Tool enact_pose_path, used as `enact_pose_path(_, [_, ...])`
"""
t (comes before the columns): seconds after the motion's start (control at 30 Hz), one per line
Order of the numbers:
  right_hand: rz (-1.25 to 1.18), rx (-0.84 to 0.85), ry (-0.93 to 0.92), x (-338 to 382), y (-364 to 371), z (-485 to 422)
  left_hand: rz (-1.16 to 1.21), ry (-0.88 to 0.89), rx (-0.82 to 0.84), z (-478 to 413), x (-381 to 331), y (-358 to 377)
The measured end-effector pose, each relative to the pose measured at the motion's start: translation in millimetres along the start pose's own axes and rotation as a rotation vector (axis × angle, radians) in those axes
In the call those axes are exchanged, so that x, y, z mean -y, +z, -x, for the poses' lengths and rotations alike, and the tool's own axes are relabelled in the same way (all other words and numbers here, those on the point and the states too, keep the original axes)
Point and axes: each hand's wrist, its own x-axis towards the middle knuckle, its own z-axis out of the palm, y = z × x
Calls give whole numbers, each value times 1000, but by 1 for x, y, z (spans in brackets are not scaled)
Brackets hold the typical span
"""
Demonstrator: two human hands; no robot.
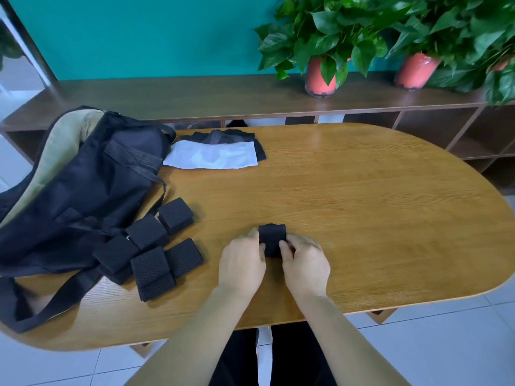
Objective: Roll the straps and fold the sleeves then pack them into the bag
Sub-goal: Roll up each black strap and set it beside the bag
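Strap: black perforated fabric strap [271, 238] lay rolled on oval wooden table [362, 204].
Hands: left hand [242, 263] and right hand [305, 263] pinched it.
Advice: roll tightly, edges aligned.

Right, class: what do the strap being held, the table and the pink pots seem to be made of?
Strap: black matte fabric, bending round itself. Table: wood or veneer, glossy, grain and reflections visible. Pots: shiny pink, plastic or glazed ceramic; cannot tell.

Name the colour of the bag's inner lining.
The lining of the bag is tan; the head view shows it best.
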Motion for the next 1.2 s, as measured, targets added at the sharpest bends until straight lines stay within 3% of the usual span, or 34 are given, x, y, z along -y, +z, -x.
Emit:
enact_pose_path(0.23, [42,-34,-30,0,2,-1,-116,-3,-37,2,-2,-1])
enact_pose_path(0.4, [-16,-41,-42,-1,0,1,-235,248,-167,5,7,4])
enact_pose_path(0.53, [9,-177,-362,-11,-1,14,-230,339,-148,13,12,6])
enact_pose_path(0.67, [134,-181,-516,-14,0,18,-229,325,-105,19,12,8])
enact_pose_path(1.2, [-1,-45,-503,20,16,33,-249,234,-106,48,41,-2])
